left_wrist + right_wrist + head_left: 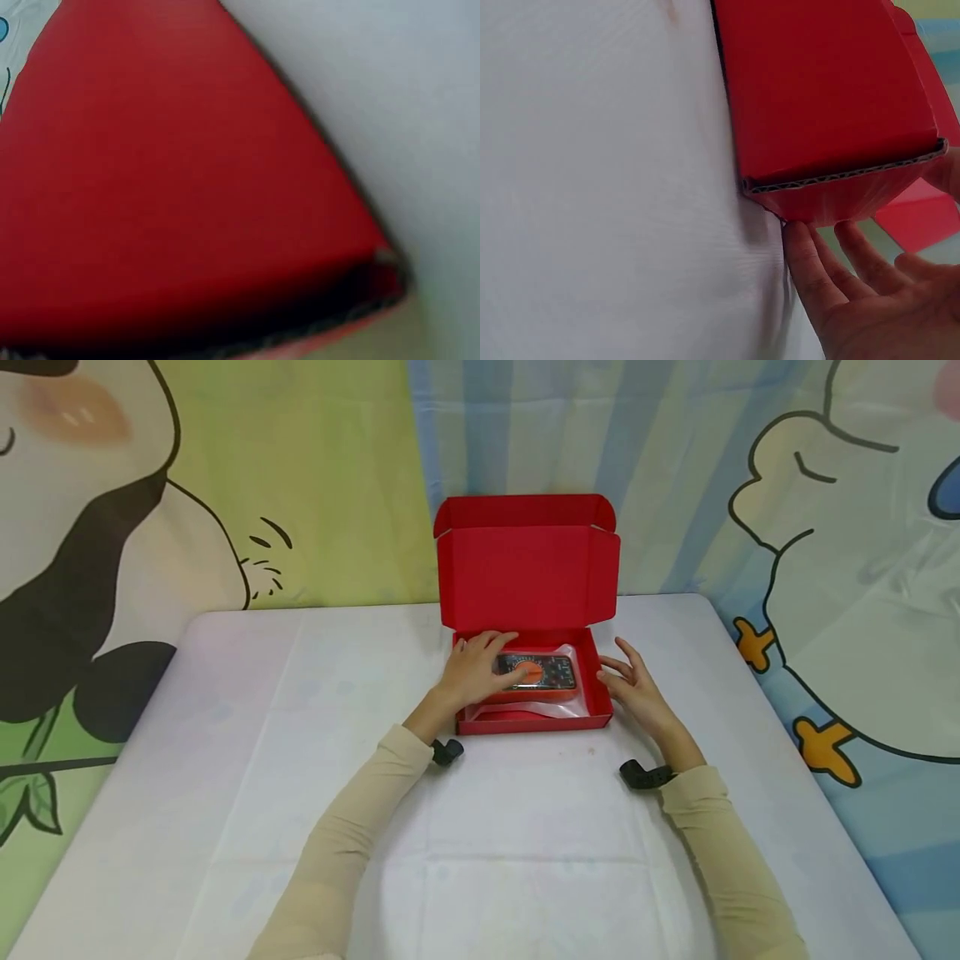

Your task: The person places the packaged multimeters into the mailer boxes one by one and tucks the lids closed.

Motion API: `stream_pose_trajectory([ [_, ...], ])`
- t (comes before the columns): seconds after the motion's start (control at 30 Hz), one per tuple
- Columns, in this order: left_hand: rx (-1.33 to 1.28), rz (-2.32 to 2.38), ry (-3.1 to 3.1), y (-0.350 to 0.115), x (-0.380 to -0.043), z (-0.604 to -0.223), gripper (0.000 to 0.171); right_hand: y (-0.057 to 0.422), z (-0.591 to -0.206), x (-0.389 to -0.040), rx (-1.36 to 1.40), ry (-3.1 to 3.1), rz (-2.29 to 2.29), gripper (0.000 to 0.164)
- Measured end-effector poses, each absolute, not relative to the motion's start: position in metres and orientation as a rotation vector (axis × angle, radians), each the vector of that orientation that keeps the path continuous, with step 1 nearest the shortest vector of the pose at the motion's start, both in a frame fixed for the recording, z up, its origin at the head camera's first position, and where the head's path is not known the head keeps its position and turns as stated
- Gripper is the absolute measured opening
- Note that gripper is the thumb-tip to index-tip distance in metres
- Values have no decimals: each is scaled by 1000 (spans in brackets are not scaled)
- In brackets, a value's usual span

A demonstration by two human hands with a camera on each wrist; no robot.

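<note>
A digital multimeter [557,672] with a dark face and an orange dial lies on clear plastic wrapping [566,706] inside an open red cardboard box [534,724]. My left hand [472,671] reaches over the box's left wall. Its fingers stretch toward the back, and its thumb overlaps the meter's face beside the dial; the meter's left end is hidden under this hand. At the opposite side, my right hand [633,689] has its fingers spread, and in the right wrist view its fingertips [799,232] touch the box's end wall.
The raised red lid [528,577] stands behind the box. Under it is a table [525,827] with a white cloth. Cartoon-printed curtains [330,485] hang at the back and sides. A black wrist camera [645,775] sits at the right cuff, another [447,752] at the left.
</note>
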State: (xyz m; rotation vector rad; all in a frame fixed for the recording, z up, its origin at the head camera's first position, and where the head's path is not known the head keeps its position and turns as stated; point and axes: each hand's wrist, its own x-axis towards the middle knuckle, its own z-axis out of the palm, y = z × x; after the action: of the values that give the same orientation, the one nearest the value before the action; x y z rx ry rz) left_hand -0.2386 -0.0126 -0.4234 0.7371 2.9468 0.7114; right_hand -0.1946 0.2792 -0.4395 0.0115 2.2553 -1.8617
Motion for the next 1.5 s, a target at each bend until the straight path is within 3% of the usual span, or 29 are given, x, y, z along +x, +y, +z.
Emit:
stream_pose_trajectory([
  [0.5,722,790,2989,-26,-243,-408,71,274,-403,-216,183,2352,-1826,86],
  [0.87,718,962,3002,-34,-244,-395,69,275,-397,-221,262,2272,-1939,88],
  [1.5,855,1453,3051,-51,-250,-384,89,255,-379,-230,258,2247,-2038,91],
])
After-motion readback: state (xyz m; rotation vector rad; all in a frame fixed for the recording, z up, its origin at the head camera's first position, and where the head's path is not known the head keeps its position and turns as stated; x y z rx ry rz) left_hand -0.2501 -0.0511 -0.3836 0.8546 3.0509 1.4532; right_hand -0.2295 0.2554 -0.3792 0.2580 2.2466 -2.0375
